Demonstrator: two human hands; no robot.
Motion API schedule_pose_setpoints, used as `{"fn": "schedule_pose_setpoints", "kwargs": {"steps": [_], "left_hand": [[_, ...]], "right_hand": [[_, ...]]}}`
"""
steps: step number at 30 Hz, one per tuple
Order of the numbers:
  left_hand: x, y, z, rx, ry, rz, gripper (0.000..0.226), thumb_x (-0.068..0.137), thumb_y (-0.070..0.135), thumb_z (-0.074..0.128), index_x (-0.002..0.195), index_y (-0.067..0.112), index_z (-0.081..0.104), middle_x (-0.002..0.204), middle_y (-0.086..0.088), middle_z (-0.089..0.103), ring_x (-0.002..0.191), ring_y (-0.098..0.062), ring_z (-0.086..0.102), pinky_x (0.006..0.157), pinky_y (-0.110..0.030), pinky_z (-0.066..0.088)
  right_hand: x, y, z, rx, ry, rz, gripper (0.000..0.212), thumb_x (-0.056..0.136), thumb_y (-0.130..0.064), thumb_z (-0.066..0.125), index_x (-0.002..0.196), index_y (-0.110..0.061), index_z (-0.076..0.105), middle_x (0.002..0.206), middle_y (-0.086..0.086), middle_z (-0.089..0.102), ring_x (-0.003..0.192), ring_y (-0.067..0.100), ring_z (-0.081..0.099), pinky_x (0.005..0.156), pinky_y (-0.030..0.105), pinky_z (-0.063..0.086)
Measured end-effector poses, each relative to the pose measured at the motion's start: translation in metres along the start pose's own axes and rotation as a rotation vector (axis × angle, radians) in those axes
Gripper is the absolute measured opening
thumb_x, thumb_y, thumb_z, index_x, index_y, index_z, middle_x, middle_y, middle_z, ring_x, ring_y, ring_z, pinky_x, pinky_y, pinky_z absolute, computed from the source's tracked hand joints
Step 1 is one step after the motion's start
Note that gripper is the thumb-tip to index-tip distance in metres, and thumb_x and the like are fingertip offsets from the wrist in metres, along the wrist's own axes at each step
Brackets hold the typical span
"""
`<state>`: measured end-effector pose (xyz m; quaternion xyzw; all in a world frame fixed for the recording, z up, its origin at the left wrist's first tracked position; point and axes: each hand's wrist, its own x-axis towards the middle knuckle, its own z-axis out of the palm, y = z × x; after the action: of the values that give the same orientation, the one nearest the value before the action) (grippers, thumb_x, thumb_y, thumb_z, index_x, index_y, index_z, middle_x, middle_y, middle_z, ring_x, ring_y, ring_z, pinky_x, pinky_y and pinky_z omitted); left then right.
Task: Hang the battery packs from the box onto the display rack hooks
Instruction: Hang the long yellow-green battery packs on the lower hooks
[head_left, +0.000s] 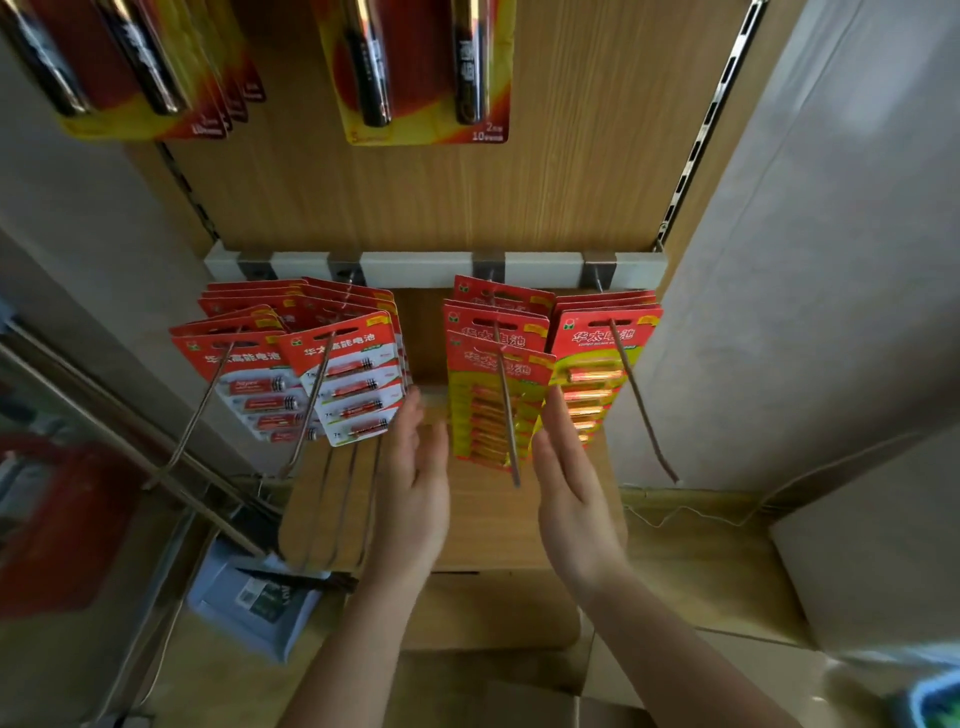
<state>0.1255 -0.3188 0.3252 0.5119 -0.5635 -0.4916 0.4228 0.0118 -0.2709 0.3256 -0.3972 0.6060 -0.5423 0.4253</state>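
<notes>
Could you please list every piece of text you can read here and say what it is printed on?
"华太高能电池": header of the red-and-white battery packs, hanging left.
"华太电池": header of the red-and-yellow battery packs, hanging right.
"2" and "10": bottom corner of the large battery pack above.
All other print is too small or blurred to read.

Left hand (415, 467), right hand (569, 478), fingers straight

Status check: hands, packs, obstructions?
Left hand open, right hand open, both empty. Battery packs hanging on hooks. No obstruction seen.
</notes>
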Motion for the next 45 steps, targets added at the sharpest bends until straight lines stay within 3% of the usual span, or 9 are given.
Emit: {"fn": "schedule_pose_setpoints", "kwargs": {"steps": [3,8,12,17,24,36,39,41,45], "left_hand": [[0.027,0.013,0.007,-0.058,-0.091,0.009,0.051,0.098,0.036,0.027,0.147,0.032,0.014,0.147,0.016,0.026,0.122,0.011,0.032,0.085,0.0,0.031],[0.055,0.018,0.017,-0.343,-0.15,0.012,0.056,0.09,0.062,0.022,0.137,0.035,0.033,0.134,0.002,0.051,0.116,-0.01,0.056,0.088,-0.019,0.051],[0.056,0.016,0.025,-0.365,-0.185,0.101,0.103,0.063,0.085,0.04,0.144,0.022,0.024,0.129,0.0,0.054,0.109,-0.003,0.06,0.08,-0.016,0.053],[0.063,0.018,0.028,-0.264,-0.101,0.077,0.06,0.093,0.054,0.015,0.139,0.021,0.033,0.118,0.004,0.058,0.096,0.014,0.059,0.075,-0.002,0.046],[0.072,0.042,0.034,-0.235,-0.01,-0.021,0.031,0.1,0.038,0.017,0.08,0.041,0.042,0.079,0.023,0.047,0.06,0.029,0.05,0.05,0.006,0.037],[0.062,0.025,0.023,-0.199,0.057,-0.205,0.043,0.097,0.047,0.024,0.127,0.025,0.045,0.115,0.009,0.053,0.11,-0.008,0.049,0.096,-0.028,0.04],[0.04,0.011,0.009,-0.091,0.043,-0.156,0.036,0.098,0.033,0.037,0.128,0.018,0.049,0.121,0.008,0.054,0.107,-0.002,0.053,0.092,-0.013,0.042],[0.02,0.001,-0.005,-0.045,0.062,-0.161,0.028,0.097,0.021,0.043,0.121,0.017,0.055,0.114,0.011,0.056,0.096,0.009,0.05,0.074,0.0,0.04],[-0.017,-0.024,-0.043,-0.042,0.091,-0.271,0.016,0.094,0.016,0.047,0.096,0.02,0.063,0.108,-0.004,0.066,0.095,-0.012,0.061,0.077,-0.016,0.044]], "right_hand": [[0.014,-0.003,0.007,-0.021,0.017,-0.037,0.059,0.092,-0.043,0.037,0.146,-0.039,0.015,0.147,-0.016,0.036,0.137,0.002,0.032,0.114,0.038,0.031],[0.032,-0.008,0.009,-0.085,0.148,-0.079,0.049,0.096,-0.031,0.041,0.143,-0.032,0.03,0.125,-0.014,0.057,0.116,0.0,0.054,0.096,0.03,0.049],[0.038,-0.008,0.011,-0.146,0.216,-0.086,0.046,0.094,-0.031,0.046,0.139,-0.028,0.039,0.118,-0.01,0.062,0.11,0.004,0.059,0.091,0.032,0.054],[0.05,-0.009,0.013,-0.241,0.276,-0.105,0.047,0.092,-0.034,0.047,0.138,-0.025,0.042,0.113,-0.008,0.064,0.105,0.007,0.061,0.088,0.038,0.055],[0.057,-0.012,0.016,-0.288,0.268,-0.115,0.043,0.096,-0.026,0.045,0.139,-0.022,0.04,0.109,-0.006,0.065,0.099,0.007,0.062,0.087,0.035,0.054],[0.047,-0.007,0.008,-0.321,0.199,-0.062,0.029,0.097,-0.021,0.045,0.125,-0.019,0.054,0.1,-0.006,0.066,0.091,0.006,0.062,0.071,0.015,0.051],[0.038,-0.001,0.004,-0.376,0.188,0.01,0.028,0.096,-0.022,0.046,0.121,-0.017,0.057,0.104,-0.006,0.067,0.094,0.007,0.062,0.06,0.002,0.044],[0.025,0.006,0.004,-0.409,0.163,0.069,0.031,0.095,-0.016,0.046,0.124,-0.02,0.057,0.111,-0.007,0.066,0.101,0.008,0.06,0.069,0.006,0.042],[-0.01,0.028,0.013,-0.359,0.117,0.257,0.037,0.091,-0.005,0.048,0.124,-0.018,0.059,0.103,-0.003,0.063,0.106,0.018,0.058,0.088,0.03,0.042]]}}
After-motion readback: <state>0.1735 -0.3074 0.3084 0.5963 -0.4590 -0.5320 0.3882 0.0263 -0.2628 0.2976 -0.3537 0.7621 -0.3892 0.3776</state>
